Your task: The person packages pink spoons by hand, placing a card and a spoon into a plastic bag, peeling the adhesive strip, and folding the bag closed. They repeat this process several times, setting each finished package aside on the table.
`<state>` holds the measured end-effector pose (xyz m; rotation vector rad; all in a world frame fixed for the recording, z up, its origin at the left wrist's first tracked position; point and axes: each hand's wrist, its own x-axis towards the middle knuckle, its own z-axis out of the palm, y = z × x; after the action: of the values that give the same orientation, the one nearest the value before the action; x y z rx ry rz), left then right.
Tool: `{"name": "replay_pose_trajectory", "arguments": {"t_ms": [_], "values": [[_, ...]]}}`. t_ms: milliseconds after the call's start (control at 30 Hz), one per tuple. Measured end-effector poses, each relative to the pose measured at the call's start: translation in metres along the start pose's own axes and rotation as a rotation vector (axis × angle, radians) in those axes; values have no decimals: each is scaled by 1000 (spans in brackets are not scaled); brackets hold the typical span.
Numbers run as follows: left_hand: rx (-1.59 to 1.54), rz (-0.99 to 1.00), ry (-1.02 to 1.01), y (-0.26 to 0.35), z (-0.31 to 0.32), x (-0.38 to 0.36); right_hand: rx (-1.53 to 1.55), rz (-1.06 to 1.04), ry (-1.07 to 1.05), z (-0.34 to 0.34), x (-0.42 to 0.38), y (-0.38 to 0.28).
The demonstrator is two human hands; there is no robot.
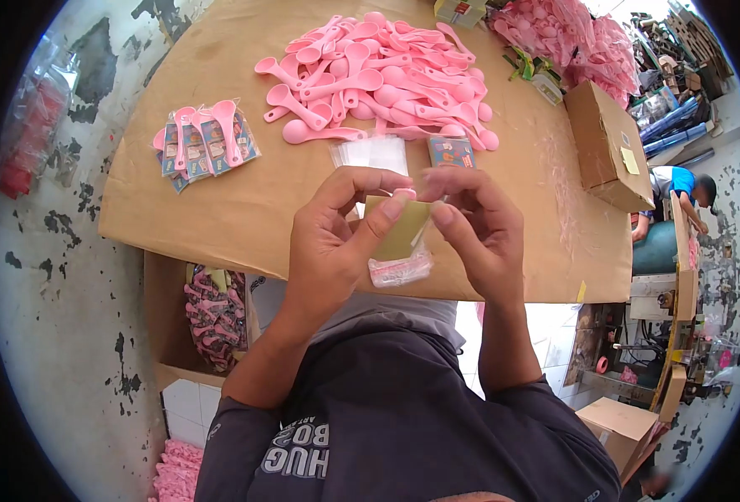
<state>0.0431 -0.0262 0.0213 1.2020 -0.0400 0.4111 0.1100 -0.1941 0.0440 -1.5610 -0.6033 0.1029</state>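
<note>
Left hand (336, 243) and right hand (478, 230), raised together above the near edge of the brown cardboard-covered table (244, 209), both grasp a small clear plastic packet with a yellowish card inside (399, 243). The left thumb and fingers pinch the packet's left side and the right thumb and fingers pinch its right side; a pink piece shows at its top, and its lower end hangs free between the two palms.

Just beyond the hands lies a stack of clear plastic sleeves (374, 153), with a small printed card stack (452, 151) just beside it on the right. Behind these, toward the far edge, a loose heap of pink plastic spoons (378, 75) is spread. Near the left edge rests a small fan of finished packets, each with a pink spoon and printed card (207, 142). A closed brown cardboard box (608, 146) sits at the right edge. Below the near left corner, an open carton of filled packets (215, 314) stands on the floor.
</note>
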Motion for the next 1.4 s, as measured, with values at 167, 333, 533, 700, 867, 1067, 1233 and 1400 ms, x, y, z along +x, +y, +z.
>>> {"name": "replay_pose_trajectory", "arguments": {"t_ms": [167, 333, 533, 700, 867, 1067, 1233, 1400], "values": [[32, -88, -57, 6, -10, 1, 125, 112, -61, -11, 5, 4], [57, -97, -58, 10, -12, -1, 139, 93, -103, -16, 4, 1], [65, 22, -116, -3, -24, -4, 149, -60, -213, -25, 7, 9], [14, 35, -122, -1, -26, -5, 143, -73, -235, -23, 7, 2], [-145, -56, -110, -2, -28, -4, 116, -79, -229, -17, 5, -7], [-24, -81, -64, 6, -17, -3, 196, -30, -76, -7, 1, 6], [-182, -154, -61, 10, -11, -2, 301, 1, -33, -7, 2, 5], [-3, -224, -216, 5, -14, -3, 337, -25, 36, -2, 3, 7]]}}
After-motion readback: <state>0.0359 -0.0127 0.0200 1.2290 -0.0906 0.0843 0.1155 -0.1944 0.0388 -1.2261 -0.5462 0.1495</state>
